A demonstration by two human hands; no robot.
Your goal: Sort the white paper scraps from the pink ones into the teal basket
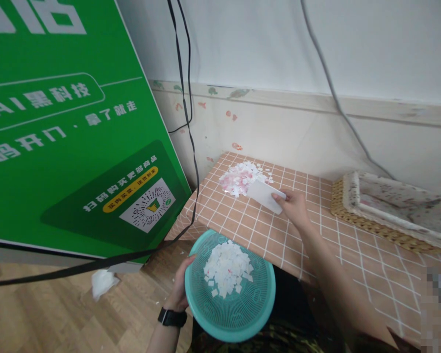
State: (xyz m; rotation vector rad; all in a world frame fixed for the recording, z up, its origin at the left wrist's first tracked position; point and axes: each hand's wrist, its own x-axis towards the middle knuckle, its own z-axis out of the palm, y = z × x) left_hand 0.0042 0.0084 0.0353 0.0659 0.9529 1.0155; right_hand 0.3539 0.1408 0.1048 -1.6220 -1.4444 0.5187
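Observation:
My left hand (183, 284) is closed on the left rim of a teal plastic colander (238, 321), held just below the table's front edge. Inside it lies a heap of small white paper pieces (228, 268), a few with red marks. My right hand (293, 206) pinches the right end of a flat white card (266, 196) above the table. The card's far end touches or overlaps a second pile of white and pinkish paper bits (242, 177) on the tabletop. Most of the fingers under the card and behind the colander are hidden.
The table wears a brown checked cloth (316, 235). A lined wicker basket (389, 211) stands along the wall at right. On the left is a large green cabinet (59, 162); black cables (193, 147) hang before it. A crumpled white bag (103, 283) lies on the floor.

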